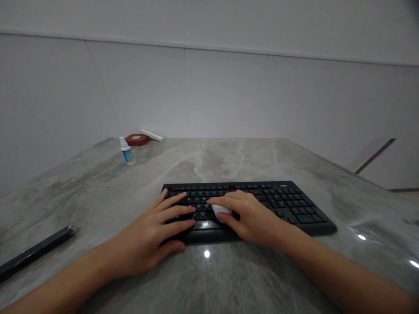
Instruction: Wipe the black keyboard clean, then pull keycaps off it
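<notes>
A black keyboard (258,192) with a number pad lies flat on the grey marbled table. My left hand (153,235) rests over its left end, fingers spread across the keys and thumb at the front edge. Over the middle keys, my right hand (250,213) pinches a small white wad (220,211) between thumb and fingers, pressed down on the keys. Whether the wad is tissue, cloth or sponge I cannot tell, since the fingers cover part of it.
A white spray bottle (127,151) with a blue and yellow label stands at the back left. Behind it are a dark red box (137,139) and a white strip (152,134). A long black object (36,253) lies at the left. A pale wall (229,96) rises behind the table.
</notes>
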Available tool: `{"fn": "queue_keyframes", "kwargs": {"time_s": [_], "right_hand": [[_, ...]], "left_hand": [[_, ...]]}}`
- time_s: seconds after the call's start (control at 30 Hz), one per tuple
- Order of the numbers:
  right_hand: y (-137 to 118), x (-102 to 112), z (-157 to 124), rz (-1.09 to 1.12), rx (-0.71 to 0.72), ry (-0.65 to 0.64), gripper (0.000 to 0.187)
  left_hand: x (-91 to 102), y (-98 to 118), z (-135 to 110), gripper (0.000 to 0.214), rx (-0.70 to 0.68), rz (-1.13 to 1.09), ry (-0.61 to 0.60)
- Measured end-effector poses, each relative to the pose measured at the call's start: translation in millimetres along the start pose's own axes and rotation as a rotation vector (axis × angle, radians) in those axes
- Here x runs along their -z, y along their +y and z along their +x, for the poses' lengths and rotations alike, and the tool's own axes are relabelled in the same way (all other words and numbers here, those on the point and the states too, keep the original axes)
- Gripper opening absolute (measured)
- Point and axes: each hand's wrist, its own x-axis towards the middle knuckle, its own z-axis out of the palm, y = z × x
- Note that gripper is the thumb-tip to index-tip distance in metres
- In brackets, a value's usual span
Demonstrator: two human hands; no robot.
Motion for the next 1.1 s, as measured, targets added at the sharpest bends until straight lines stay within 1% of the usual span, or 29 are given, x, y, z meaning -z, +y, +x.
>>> {"fn": "queue_keyframes", "kwargs": {"time_s": [0.13, 0.27, 0.33, 0.4, 0.43, 0.5, 0.57, 0.6, 0.67, 0.8, 0.9, 0.97, 1.1], "right_hand": [[2, -1, -1, -0.036, -0.046, 0.052, 0.033], [3, -1, -1, -0.020, 0.027, 0.093, 0.032], [5, 3, -1, -0.024, 0.040, 0.151, 0.036], [9, 11, -2, -0.033, 0.002, 0.204, 0.042], [12, 16, -3, -0.037, -0.019, 0.209, 0.042], [18, 25, -4, -0.043, -0.024, 0.182, 0.032], [21, 33, -4, -0.034, 0.023, 0.129, 0.020], [21, 35, -5, -0.028, 0.052, 0.107, 0.018], [20, 37, -5, -0.011, 0.079, 0.059, 0.019], [16, 35, -5, 0.018, 0.050, -0.063, 0.023], [16, 34, -5, 0.025, 0.046, -0.134, 0.024], [16, 33, -4, 0.034, 0.054, -0.151, 0.024], [15, 27, -4, 0.076, 0.067, -0.128, 0.022]], "left_hand": [[-1.0, 3, 1, 0.046, -0.022, -0.020, 0.003], [-0.5, 7, 3, 0.051, -0.068, -0.053, -0.024], [0.5, 8, 3, 0.053, -0.065, -0.085, -0.038], [1.6, 9, 3, 0.054, -0.053, -0.121, -0.056], [2.1, 9, 3, 0.054, -0.049, -0.134, -0.065], [3.0, 9, 3, 0.055, -0.042, -0.153, -0.076], [3.9, 9, 3, 0.055, -0.035, -0.164, -0.068], [4.3, 10, 3, 0.055, -0.031, -0.169, -0.062], [5.0, 10, 4, 0.055, -0.030, -0.171, -0.051], [5.3, 10, 4, 0.055, -0.032, -0.162, -0.037], [4.2, 9, 3, 0.056, -0.045, -0.137, -0.048], [3.2, 7, 2, 0.056, -0.054, -0.113, -0.059], [0.8, 4, 0, 0.058, -0.049, -0.107, -0.056]]}}
